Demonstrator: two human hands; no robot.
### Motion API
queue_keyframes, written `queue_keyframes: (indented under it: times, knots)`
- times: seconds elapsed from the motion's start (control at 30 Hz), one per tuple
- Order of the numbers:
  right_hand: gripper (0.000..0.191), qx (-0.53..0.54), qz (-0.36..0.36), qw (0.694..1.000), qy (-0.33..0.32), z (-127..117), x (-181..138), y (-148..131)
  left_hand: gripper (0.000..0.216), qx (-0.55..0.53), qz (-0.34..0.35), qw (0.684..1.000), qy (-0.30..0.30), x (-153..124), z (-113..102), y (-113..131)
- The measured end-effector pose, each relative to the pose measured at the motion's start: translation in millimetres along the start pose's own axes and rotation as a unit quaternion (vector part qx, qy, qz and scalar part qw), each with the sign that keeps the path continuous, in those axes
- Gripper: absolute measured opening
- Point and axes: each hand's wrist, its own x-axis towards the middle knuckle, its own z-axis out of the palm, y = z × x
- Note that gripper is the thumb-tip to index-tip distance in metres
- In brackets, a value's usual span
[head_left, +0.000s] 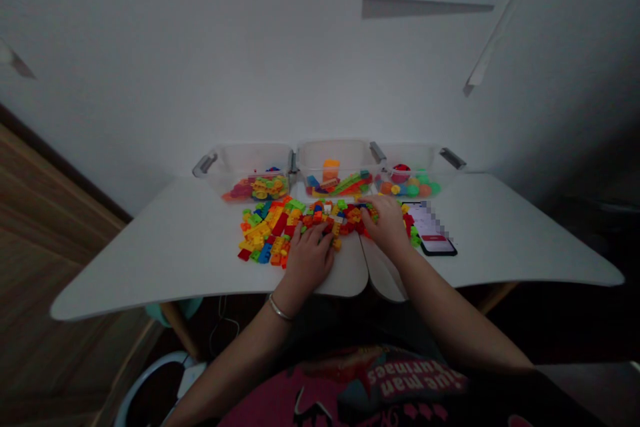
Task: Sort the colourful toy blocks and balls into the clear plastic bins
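Observation:
A loose pile of coloured toy building bricks [270, 227] is spread over the white table in front of me. My left hand [310, 255] rests on the near side of the pile, palm down, its fingers apart and touching bricks. At the pile's right part, my right hand [389, 223] reaches in from the side, with its thumb and fingers apart around some bricks. Neither hand visibly grips a brick, though the right fingertips are small and dim. Red and orange bricks [354, 215] lie between the two hands.
Behind the pile stand three clear bins: a left bin [235, 163] with bricks, a middle bin [335, 155] with long coloured pieces, and a right bin [417, 159] with round pieces. A phone [434, 233] lies right of the pile. The table [150, 260] meets the wall.

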Motion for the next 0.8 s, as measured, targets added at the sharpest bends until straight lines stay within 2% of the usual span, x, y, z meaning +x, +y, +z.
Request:
queue_keyframes:
  times: [0.13,0.23,0.47,0.57,0.8]
  knots:
    - [0.023,-0.088,-0.013,0.995,-0.044,7.8,-33.6,8.8,0.028,-0.003,-0.002,1.000,-0.007,0.6,-1.5,1.3]
    - [0.018,-0.119,-0.017,0.991,-0.066,8.9,-45.8,12.3,0.029,0.000,-0.002,1.000,-0.007,0.8,-1.0,1.3]
    - [0.012,-0.194,0.015,0.974,-0.117,11.1,-50.8,8.1,0.029,-0.004,-0.003,1.000,-0.005,0.4,0.3,1.1]
    - [0.017,-0.213,0.027,0.970,-0.117,12.9,-50.8,8.5,0.029,-0.004,-0.004,1.000,-0.002,-0.1,0.4,1.0]
    - [0.018,-0.210,0.055,0.966,-0.142,12.0,-50.1,9.3,0.029,-0.001,-0.007,1.000,-0.008,0.1,-0.5,1.3]
